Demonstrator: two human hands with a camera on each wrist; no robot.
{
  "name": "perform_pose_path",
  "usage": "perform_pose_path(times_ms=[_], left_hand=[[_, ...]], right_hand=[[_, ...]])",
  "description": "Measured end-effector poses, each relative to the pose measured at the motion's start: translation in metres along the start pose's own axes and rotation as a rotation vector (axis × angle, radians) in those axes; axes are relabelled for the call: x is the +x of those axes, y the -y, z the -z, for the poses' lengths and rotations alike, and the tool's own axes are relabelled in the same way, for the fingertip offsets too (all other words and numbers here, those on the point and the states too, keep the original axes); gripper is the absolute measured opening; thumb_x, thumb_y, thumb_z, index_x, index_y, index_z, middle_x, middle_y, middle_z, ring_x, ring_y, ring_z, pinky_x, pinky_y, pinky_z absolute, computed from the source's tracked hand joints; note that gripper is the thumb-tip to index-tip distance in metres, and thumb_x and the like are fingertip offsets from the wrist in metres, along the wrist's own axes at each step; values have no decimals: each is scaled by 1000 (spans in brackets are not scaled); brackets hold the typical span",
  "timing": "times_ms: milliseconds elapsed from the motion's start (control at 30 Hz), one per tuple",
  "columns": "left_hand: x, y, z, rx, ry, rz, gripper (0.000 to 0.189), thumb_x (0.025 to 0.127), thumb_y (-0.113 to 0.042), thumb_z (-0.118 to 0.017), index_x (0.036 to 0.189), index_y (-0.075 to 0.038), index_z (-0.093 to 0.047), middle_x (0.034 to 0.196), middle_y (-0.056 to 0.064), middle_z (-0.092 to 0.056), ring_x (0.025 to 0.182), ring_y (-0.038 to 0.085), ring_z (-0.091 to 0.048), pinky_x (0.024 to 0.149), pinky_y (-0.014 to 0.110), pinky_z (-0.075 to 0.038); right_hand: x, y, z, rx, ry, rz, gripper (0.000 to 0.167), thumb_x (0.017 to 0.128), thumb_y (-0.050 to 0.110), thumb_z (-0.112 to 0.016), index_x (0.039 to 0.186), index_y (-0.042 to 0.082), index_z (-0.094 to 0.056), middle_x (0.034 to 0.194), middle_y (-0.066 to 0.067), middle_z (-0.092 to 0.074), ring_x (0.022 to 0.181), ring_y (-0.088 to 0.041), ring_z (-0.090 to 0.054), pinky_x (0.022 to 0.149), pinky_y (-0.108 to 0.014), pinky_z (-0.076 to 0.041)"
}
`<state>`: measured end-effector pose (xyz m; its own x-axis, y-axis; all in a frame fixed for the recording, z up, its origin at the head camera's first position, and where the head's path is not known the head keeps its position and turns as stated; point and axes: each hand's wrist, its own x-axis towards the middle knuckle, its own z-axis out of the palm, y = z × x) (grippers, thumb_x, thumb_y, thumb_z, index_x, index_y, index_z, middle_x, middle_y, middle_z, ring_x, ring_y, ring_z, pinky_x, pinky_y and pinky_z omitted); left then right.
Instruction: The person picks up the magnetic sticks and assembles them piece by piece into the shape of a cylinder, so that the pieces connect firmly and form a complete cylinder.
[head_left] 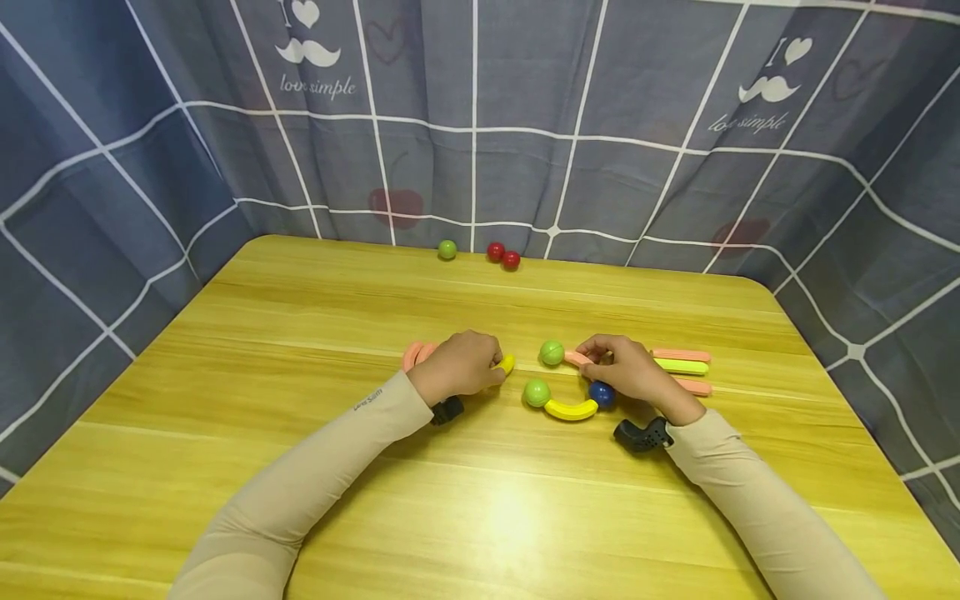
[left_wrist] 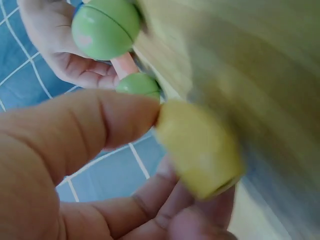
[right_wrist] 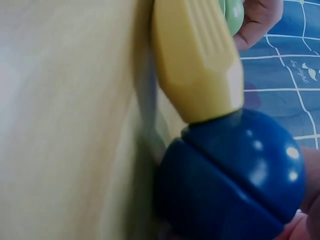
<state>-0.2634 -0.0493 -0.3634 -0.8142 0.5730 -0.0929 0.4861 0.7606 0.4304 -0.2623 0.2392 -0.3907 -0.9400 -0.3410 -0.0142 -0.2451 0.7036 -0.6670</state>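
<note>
My left hand (head_left: 467, 364) pinches a yellow toy rod (left_wrist: 200, 150) between thumb and fingers, its end poking out past the fingertips. My right hand (head_left: 628, 367) pinches a pink rod (head_left: 576, 358) whose left end meets a green ball (head_left: 552, 352). Just in front of that lies a curved yellow rod (head_left: 572, 410), joined to another green ball (head_left: 536, 392) on its left and a blue ball (head_left: 601, 394) on its right. In the right wrist view the blue ball fills the foreground, and the right fingers are mostly hidden behind it.
Pink and lime-green straight rods (head_left: 681, 367) lie right of the right hand. Curved pink rods (head_left: 417, 355) sit partly behind the left hand. A green ball (head_left: 447, 249) and two red balls (head_left: 502, 255) stand at the table's far edge, before a checked curtain (head_left: 525, 100).
</note>
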Motion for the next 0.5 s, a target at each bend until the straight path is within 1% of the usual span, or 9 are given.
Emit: perform_pose_path(times_ms=[33, 67, 100, 133, 200, 267, 333, 433, 500], left_hand=[[0, 0, 0, -20, 4, 4, 34, 106, -13, -68, 73, -6, -61, 58, -7, -34, 50, 7, -26, 53, 20, -23], [0, -1, 0, -45, 6, 12, 23, 108, -14, -67, 88, -2, -69, 60, -6, -40, 50, 7, -31, 53, 20, -26], [1, -1, 0, -72, 9, 21, 18, 109, -15, -65, 107, 2, -72, 64, -4, -47, 51, 8, -34, 54, 21, -29], [1, -1, 0, -105, 11, 30, 26, 111, -16, -62, 126, 4, -69, 70, -2, -54, 53, 9, -38, 56, 22, -32], [2, -1, 0, -186, 14, 47, 46, 114, -17, -56, 155, 3, -51, 87, 2, -64, 58, 10, -43, 60, 22, -36], [3, 0, -2, -312, 30, 54, 48, 117, -16, -47, 161, 2, -41, 98, 7, -66, 62, 11, -46, 61, 23, -38], [6, 1, -5, -490, 56, 56, 48, 118, -14, -37, 163, 3, -37, 105, 11, -65, 69, 12, -51, 63, 23, -42], [9, 3, -10, -745, 96, 61, 49, 117, -12, -27, 161, 6, -37, 104, 13, -61, 79, 15, -55, 68, 23, -47], [11, 4, -13, -865, 109, 77, 46, 119, -15, -28, 156, 8, -41, 103, 10, -58, 86, 15, -56, 74, 24, -50]], right_hand=[[0, 0, 0, 4, -1, 1, 28, 102, 13, -75, 123, -5, -73, 104, -14, -73, 87, -23, -62, 74, -35, -50], [-1, 0, 0, 9, -2, 0, 28, 102, 13, -75, 124, -5, -72, 105, -15, -73, 88, -24, -62, 74, -35, -50], [-1, -1, 0, 14, -5, -2, 27, 102, 12, -75, 124, -4, -72, 105, -14, -72, 89, -24, -63, 75, -34, -50], [-1, -1, -1, 19, -7, -4, 27, 102, 12, -75, 124, -3, -72, 106, -14, -72, 90, -24, -63, 75, -34, -51], [-1, -2, -1, 34, -10, -3, 26, 102, 12, -74, 124, -2, -72, 107, -15, -72, 92, -24, -64, 76, -32, -52], [-1, -2, -1, 50, -9, 1, 25, 102, 11, -74, 124, -2, -72, 108, -15, -72, 93, -24, -65, 76, -30, -52], [0, -3, -2, 63, -11, 1, 25, 102, 11, -74, 123, -2, -72, 106, -14, -72, 92, -23, -65, 76, -29, -53], [0, -3, -2, 69, -10, 6, 26, 102, 11, -74, 124, -3, -71, 103, -12, -71, 89, -22, -63, 73, -30, -52], [0, -3, -3, 69, -11, 3, 26, 102, 11, -74, 124, -3, -71, 100, -11, -70, 87, -21, -61, 72, -30, -51]])
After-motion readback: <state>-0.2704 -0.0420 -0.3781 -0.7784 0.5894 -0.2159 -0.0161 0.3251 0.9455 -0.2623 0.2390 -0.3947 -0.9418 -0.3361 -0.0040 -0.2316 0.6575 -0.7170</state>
